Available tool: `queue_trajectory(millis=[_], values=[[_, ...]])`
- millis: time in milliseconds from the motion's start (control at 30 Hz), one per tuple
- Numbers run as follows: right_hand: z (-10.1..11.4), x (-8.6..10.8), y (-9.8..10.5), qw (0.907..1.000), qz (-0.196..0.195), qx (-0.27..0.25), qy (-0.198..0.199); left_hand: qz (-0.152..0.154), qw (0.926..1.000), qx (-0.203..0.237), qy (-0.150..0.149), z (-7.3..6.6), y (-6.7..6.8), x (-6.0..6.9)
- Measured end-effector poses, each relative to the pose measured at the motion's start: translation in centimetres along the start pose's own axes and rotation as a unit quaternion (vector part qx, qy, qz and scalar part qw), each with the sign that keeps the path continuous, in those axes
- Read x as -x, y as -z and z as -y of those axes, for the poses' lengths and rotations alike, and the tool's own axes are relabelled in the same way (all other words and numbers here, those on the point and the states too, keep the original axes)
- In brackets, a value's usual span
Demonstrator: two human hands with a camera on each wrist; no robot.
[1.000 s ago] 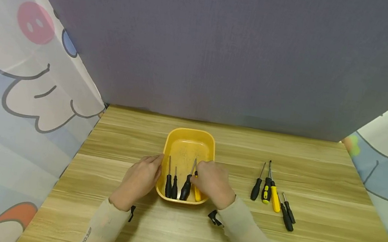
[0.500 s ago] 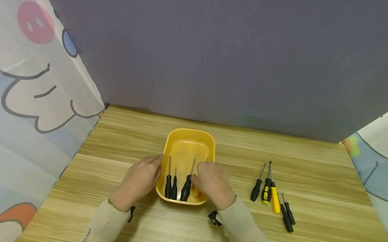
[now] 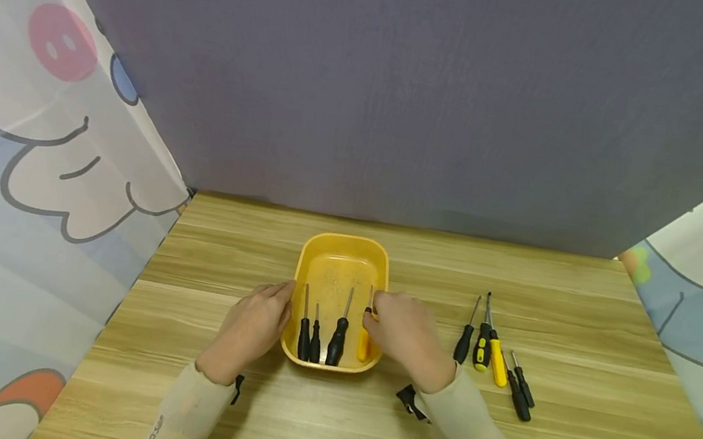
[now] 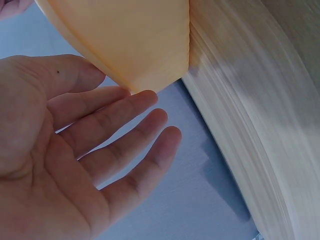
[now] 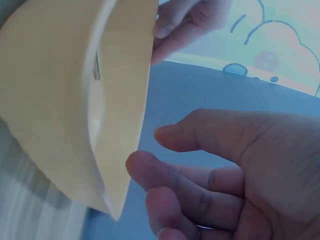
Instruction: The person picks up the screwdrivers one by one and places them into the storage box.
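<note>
A yellow bin [image 3: 347, 247] on the table holds several screwdrivers: two thin black ones at its left, a thicker black one [image 3: 337, 341] in the middle, and a yellow-handled one [image 3: 364, 345] along the right wall. The left hand [image 3: 252, 327] rests against the bin's left side; in the left wrist view its fingers [image 4: 150, 132] are spread and slightly bent, touching the rim. At the right rim is the right hand [image 3: 409, 335]. The right wrist view shows the right hand [image 5: 215, 170] with thumb and index finger apart, nothing between them, beside the bin wall [image 5: 45, 90].
Right of the bin several more screwdrivers lie on the wooden table [image 3: 602, 405], among them a yellow-handled one [image 3: 497, 360] and a black one [image 3: 518, 397]. A grey partition [image 3: 410, 93] stands behind the table, with cartoon-printed curtains at both sides.
The right hand has let go of the yellow-handled screwdriver and moved right to the bin's rim. That screwdriver has shifted right and now lies straighter along the wall. The left hand has hardly moved.
</note>
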State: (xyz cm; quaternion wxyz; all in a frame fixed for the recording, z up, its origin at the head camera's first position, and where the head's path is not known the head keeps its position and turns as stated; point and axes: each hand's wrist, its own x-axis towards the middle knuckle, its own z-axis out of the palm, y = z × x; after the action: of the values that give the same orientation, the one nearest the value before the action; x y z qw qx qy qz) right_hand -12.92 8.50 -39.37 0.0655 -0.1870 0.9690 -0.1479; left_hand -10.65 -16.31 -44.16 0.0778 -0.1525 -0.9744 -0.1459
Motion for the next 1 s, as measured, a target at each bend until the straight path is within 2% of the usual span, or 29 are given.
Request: queue_trajectory(millis=[333, 567, 767, 900, 1000], values=[[-3.2, 1.2, 1.3, 0.9989, 0.002, 0.031, -0.034, 0.003, 1.0, -0.002, 0.002, 0.0, -0.1, 0.0], [-5.3, 2.1, 2.3, 0.9979, -0.003, 0.029, -0.058, -0.005, 1.0, -0.002, -0.001, 0.1, -0.1, 0.0], [-7.4, 2.8, 3.0, 0.9981, -0.006, 0.023, -0.057, 0.005, 1.0, 0.002, 0.007, 0.0, 0.0, 0.0], [-9.4, 3.7, 3.0, 0.9979, 0.003, 0.027, -0.058, 0.006, 1.0, -0.001, 0.006, -0.2, 0.0, 0.0], [-11.1, 4.4, 2.8, 0.9974, -0.005, 0.036, -0.062, 0.004, 1.0, -0.003, 0.004, -0.2, 0.0, 0.0]])
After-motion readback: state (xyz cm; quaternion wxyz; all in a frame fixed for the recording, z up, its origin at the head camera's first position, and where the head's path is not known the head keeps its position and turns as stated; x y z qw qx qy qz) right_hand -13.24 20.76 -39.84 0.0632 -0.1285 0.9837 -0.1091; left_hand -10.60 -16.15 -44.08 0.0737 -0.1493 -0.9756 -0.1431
